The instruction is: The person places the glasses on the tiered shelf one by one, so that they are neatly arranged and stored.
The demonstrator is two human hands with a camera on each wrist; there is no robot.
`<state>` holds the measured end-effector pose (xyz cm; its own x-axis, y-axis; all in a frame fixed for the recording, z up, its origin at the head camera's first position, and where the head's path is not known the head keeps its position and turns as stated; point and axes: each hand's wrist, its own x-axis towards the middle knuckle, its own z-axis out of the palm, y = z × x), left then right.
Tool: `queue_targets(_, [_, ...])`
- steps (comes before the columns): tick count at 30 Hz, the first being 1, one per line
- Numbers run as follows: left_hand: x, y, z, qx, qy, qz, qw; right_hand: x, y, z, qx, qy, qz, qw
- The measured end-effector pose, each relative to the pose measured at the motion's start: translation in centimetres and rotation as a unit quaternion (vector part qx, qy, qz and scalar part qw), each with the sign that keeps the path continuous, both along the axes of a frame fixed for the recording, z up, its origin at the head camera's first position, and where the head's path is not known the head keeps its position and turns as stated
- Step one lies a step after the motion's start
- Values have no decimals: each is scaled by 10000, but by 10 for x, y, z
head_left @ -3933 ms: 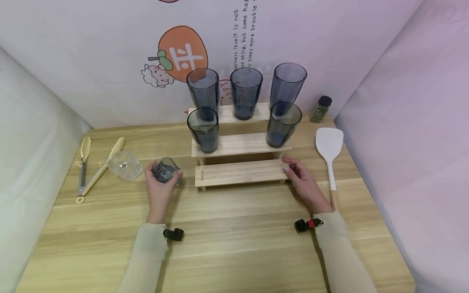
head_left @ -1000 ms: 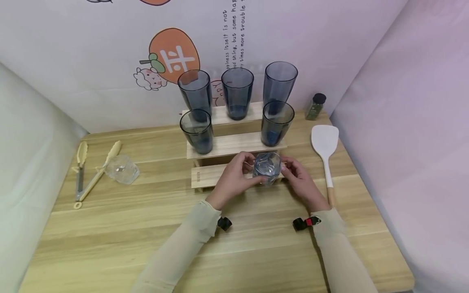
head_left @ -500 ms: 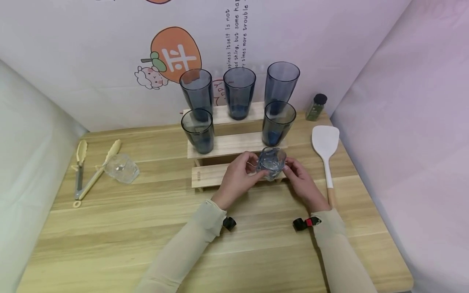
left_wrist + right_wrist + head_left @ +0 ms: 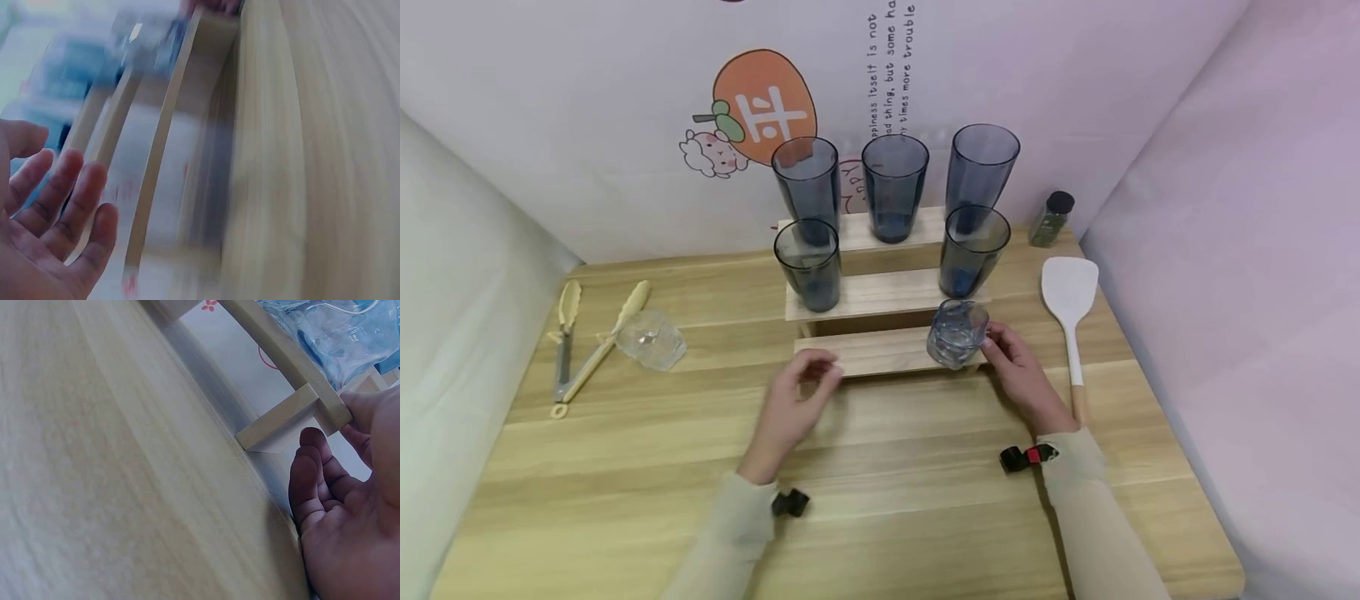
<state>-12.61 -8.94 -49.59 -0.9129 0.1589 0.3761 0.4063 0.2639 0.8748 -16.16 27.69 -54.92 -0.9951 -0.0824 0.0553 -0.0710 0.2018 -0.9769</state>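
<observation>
Resting on the lowest step of the three-tier pale wooden riser (image 4: 887,350): one short clear faceted glass tumbler (image 4: 957,333), standing at the step's right end.

Hands: your right hand (image 4: 1018,367) touches the step's right edge just beside the tumbler, fingers loosely bent, gripping nothing. Your left hand (image 4: 790,400) hovers before the step's left end, fingers relaxed and empty.

Step in hand, as judged: tumbler placed, hands free. Next likely item: second clear faceted tumbler (image 4: 651,340), lying on its side beside the cream-handled tongs (image 4: 587,350).

Room: bottom step bare left of the tumbler; white spatula (image 4: 1071,317) close on your right; five tall blue-grey tumblers (image 4: 808,262) crowd above.
</observation>
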Motion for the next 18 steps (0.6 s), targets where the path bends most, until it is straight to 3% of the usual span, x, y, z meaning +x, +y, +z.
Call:
queue_targets(2, [10,-27,6,121,176,758,9969,-1,0,0,1,-65,-63,10000])
queue_targets(4, [17,-51,14,238,294,1707,9846,-1,1,-1,-57,-135,-136,9998])
queue_targets(7, [18,-88,23,449,173,3120,9489,-1,5,-2,-224,-182,-240,9993])
queue_targets(9, [13,-115,20,664,-42,3802,9225,0,6,-2,-310,-175,-258,9990])
queue_targets(11, [6,-140,13,894,-266,4158,9047,0,6,-3,-389,-153,-254,9988])
queue_targets(13, [-2,-162,7,1178,-488,4274,8950,0,6,-3,-447,-158,-242,9986])
queue_targets(15, [-8,-177,5,1425,-718,4236,8917,0,5,-3,-497,-185,-235,9983])
queue_targets(18, [-13,-188,10,1664,-1044,4036,8936,-1,4,-3,-506,-212,-210,9983])
